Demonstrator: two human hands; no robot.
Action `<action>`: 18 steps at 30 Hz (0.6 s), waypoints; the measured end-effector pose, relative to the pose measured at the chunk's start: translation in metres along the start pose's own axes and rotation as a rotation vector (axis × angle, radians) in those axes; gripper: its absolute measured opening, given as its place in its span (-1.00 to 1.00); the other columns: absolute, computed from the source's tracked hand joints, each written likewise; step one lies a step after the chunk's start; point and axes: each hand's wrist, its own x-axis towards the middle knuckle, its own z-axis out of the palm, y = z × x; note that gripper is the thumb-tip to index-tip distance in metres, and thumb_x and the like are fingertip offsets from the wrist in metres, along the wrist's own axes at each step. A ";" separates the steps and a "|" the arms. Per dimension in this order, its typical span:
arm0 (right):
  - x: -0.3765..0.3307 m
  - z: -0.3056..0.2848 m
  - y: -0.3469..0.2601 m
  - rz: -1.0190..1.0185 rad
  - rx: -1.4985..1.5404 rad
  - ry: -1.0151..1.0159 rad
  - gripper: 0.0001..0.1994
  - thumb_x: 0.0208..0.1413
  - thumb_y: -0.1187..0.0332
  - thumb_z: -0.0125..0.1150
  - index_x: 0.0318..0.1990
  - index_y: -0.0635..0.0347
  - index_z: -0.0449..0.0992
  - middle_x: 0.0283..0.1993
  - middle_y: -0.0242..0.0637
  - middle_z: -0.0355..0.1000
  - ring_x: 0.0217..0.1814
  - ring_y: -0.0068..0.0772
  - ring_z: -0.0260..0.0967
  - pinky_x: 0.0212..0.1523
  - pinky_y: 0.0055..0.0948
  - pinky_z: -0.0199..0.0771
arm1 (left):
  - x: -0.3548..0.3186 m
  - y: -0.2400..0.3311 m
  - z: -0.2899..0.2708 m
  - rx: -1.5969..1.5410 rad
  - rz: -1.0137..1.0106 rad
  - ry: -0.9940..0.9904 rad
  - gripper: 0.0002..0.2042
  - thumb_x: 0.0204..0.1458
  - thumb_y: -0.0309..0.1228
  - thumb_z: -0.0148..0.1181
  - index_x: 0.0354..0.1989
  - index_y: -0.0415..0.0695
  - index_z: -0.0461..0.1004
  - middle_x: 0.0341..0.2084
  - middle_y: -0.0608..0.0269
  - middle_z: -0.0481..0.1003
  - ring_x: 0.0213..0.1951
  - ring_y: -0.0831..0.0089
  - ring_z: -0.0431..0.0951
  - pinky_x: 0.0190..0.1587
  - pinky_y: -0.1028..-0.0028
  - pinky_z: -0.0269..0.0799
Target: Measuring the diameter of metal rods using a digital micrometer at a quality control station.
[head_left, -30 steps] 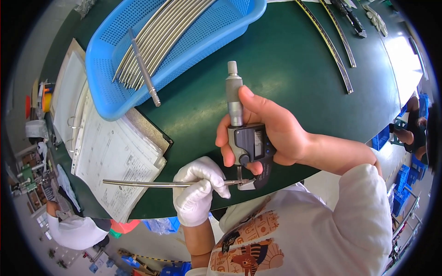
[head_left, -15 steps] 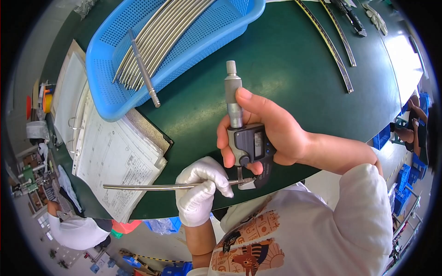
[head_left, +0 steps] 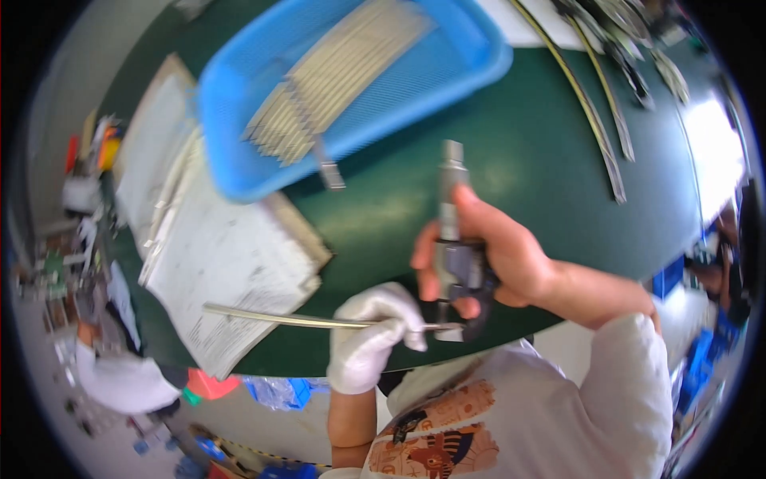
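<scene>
My left hand [head_left: 369, 339], in a white glove, pinches a thin metal rod [head_left: 275, 318] that points left over the papers. My bare right hand [head_left: 515, 255] is wrapped round a digital micrometer [head_left: 456, 259], its thimble upward and its dark frame below. The rod's right end lies at the micrometer's measuring gap; blur hides whether the jaws touch it. Beyond my hands a blue plastic basket [head_left: 226, 176] holds several similar rods [head_left: 343, 76] side by side. Another stepped rod [head_left: 307, 128] lies slantwise over them, its near end past the basket's rim.
An open ring binder with printed sheets [head_left: 231, 271] lies left on the green table [head_left: 542, 144]. Two long dark strips [head_left: 576, 96] and a pale glove [head_left: 670, 77] lie at the far right. Another person in a white top [head_left: 124, 379] is at lower left; someone else shows at the right edge.
The view has shifted, so basket, binder and both hands appear farther right, and the picture is now blurred. Both hands keep their holds on the rod and the micrometer.
</scene>
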 end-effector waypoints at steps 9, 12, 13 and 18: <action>-0.014 -0.005 0.008 -0.100 -0.056 -0.046 -0.48 0.00 -0.08 -0.15 -0.43 0.32 0.35 -0.57 -0.08 0.38 -0.76 -0.45 0.27 -0.75 -0.60 0.28 | -0.003 -0.020 0.002 -0.293 0.090 -0.013 -0.83 -0.05 -0.43 0.02 -0.51 -0.32 0.34 -0.57 0.18 0.29 -0.58 0.46 0.36 -0.50 0.56 0.28; -0.014 -0.001 0.005 -0.149 -0.453 -0.042 -0.80 -0.15 0.39 0.16 -0.45 0.35 0.33 -0.56 -0.12 0.38 -0.72 -0.49 0.29 -0.71 -0.62 0.29 | -0.003 -0.018 0.003 -0.312 0.093 -0.010 -0.87 -0.03 -0.46 -0.01 -0.47 -0.31 0.33 -0.55 0.19 0.30 -0.55 0.48 0.36 -0.48 0.55 0.29; -0.014 0.000 0.005 -0.118 -0.412 -0.006 -0.84 -0.25 0.54 0.15 -0.45 0.35 0.33 -0.55 -0.14 0.38 -0.71 -0.50 0.30 -0.70 -0.63 0.29 | -0.003 -0.017 0.004 -0.304 0.058 0.000 -0.87 -0.03 -0.47 -0.01 -0.46 -0.30 0.33 -0.54 0.19 0.30 -0.55 0.49 0.36 -0.47 0.55 0.30; -0.012 0.001 0.005 -0.108 -0.384 0.012 -0.81 -0.30 0.67 0.15 -0.45 0.34 0.32 -0.53 -0.15 0.37 -0.69 -0.52 0.31 -0.67 -0.64 0.29 | -0.004 -0.016 0.001 -0.245 0.056 -0.008 -0.87 -0.02 -0.47 -0.02 -0.41 -0.31 0.33 -0.54 0.19 0.32 -0.52 0.52 0.37 -0.44 0.57 0.32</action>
